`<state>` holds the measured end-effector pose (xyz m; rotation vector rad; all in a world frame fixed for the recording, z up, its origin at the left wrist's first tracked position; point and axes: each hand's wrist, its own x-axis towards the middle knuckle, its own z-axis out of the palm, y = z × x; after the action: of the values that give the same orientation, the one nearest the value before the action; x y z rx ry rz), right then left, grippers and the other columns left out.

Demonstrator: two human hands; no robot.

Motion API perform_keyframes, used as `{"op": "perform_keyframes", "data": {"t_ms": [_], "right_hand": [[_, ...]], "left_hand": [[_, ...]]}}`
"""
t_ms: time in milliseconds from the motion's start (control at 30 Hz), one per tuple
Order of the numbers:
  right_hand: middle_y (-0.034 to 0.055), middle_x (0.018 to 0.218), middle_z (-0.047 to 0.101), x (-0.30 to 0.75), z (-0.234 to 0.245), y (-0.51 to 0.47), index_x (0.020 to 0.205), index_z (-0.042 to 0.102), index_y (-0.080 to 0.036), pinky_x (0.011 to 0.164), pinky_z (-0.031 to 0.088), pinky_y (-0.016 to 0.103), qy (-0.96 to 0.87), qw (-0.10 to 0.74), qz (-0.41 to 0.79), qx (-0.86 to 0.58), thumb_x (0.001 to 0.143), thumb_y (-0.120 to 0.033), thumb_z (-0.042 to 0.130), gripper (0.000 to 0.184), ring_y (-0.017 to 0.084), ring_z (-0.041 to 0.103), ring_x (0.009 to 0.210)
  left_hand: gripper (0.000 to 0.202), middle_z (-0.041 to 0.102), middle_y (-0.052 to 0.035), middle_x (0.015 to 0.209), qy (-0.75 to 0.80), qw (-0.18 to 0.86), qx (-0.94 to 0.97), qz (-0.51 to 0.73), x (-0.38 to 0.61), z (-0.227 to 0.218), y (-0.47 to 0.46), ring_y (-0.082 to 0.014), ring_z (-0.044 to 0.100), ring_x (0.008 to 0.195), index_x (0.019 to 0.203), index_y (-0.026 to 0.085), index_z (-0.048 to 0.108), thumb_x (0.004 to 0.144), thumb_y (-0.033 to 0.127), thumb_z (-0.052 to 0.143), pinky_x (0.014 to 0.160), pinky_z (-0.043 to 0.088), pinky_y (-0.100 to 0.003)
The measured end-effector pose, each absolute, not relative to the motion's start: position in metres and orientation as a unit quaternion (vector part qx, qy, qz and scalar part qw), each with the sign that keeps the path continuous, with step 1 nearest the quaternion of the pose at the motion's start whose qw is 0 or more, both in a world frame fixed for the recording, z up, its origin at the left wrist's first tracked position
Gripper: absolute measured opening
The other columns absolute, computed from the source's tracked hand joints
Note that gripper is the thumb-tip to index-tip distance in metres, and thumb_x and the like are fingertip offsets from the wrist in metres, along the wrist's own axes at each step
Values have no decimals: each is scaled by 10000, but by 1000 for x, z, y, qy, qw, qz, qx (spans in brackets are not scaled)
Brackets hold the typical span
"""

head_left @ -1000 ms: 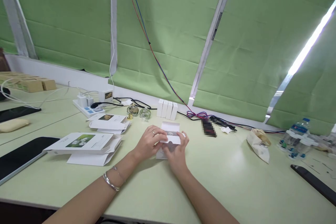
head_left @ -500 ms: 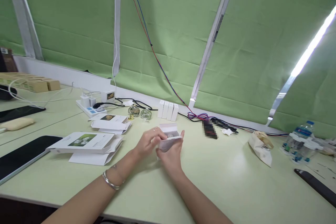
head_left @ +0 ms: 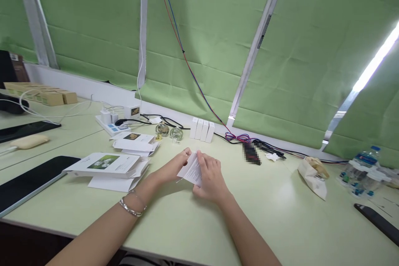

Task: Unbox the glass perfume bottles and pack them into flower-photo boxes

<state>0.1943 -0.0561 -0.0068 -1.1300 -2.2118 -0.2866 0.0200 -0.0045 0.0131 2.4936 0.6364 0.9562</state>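
Observation:
A small white box (head_left: 191,171) with fine grey print on the side toward me is held above the table between both hands. Its far side and any opening are hidden. My left hand (head_left: 175,167), with a ring and silver bracelets, is closed on the box's left edge. My right hand (head_left: 213,176) wraps round its right side, fingers along the upper edge and thumb below. Beyond the hands stand several slim white boxes (head_left: 202,130) in a row. To their left are two round glass bottles, a dark-patterned bottle (head_left: 162,129) and a clear bottle (head_left: 176,133).
Flattened white cartons (head_left: 109,164) lie on the left, beside a large dark tablet (head_left: 34,178). Behind them is a power strip (head_left: 112,126) with cables. Right of the hands are black cables (head_left: 268,149), a beige pouch (head_left: 313,176), clear jars (head_left: 363,178) and a phone (head_left: 378,221).
The small box has turned, so its printed side faces me and its open flap no longer shows. My right hand has moved from beneath it to its right side. The view has shifted slightly.

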Motion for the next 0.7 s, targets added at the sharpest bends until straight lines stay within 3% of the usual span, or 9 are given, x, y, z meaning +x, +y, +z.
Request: {"op": "perform_keyframes", "data": {"t_ms": [100,200,333,433,567,700], "right_hand": [[164,1273,440,198,-5,-54,1432,134,-126,926,338,478,-830,323,-88,-447,551,-227,530,972,313,420,1127],[170,1281,425,209,-4,-51,1435,114,-128,920,348,478,-815,329,-58,-474,558,-231,544,982,311,424,1119],[162,1264,432,228,-7,-45,1428,144,-155,928,346,505,-796,335,-29,-503,566,-215,562,960,322,422,1129],[157,1241,427,240,-15,-38,1428,119,-171,943,351,510,-742,405,4,-534,613,-227,577,937,324,416,1155],[209,1365,276,246,-29,-27,1428,-19,-161,978,335,514,-611,533,62,-582,670,-302,612,996,340,326,1268],[218,1448,142,244,-40,-18,1417,-91,-163,1028,277,518,-577,559,99,-586,688,-362,631,1045,335,231,1337]], "left_hand": [[59,445,-44,843,239,198,877,366,21,14,-5,-182,495,792,721,179,541,720,139,497,588,458,-252],[99,499,-82,1021,265,239,844,400,19,19,-3,-195,524,910,861,179,545,774,212,513,665,482,-276],[289,549,-118,1140,292,364,739,485,13,24,2,-190,580,894,991,172,480,845,421,489,697,510,-314],[427,569,-135,1153,309,362,669,571,8,22,9,-208,590,920,1073,177,430,819,510,511,717,512,-335],[427,622,-114,1072,334,309,696,556,8,14,14,-229,585,1001,1134,176,435,821,452,522,827,472,-368],[352,636,-85,994,321,319,774,443,16,6,8,-187,614,869,1152,177,474,836,333,487,744,480,-319]]}}
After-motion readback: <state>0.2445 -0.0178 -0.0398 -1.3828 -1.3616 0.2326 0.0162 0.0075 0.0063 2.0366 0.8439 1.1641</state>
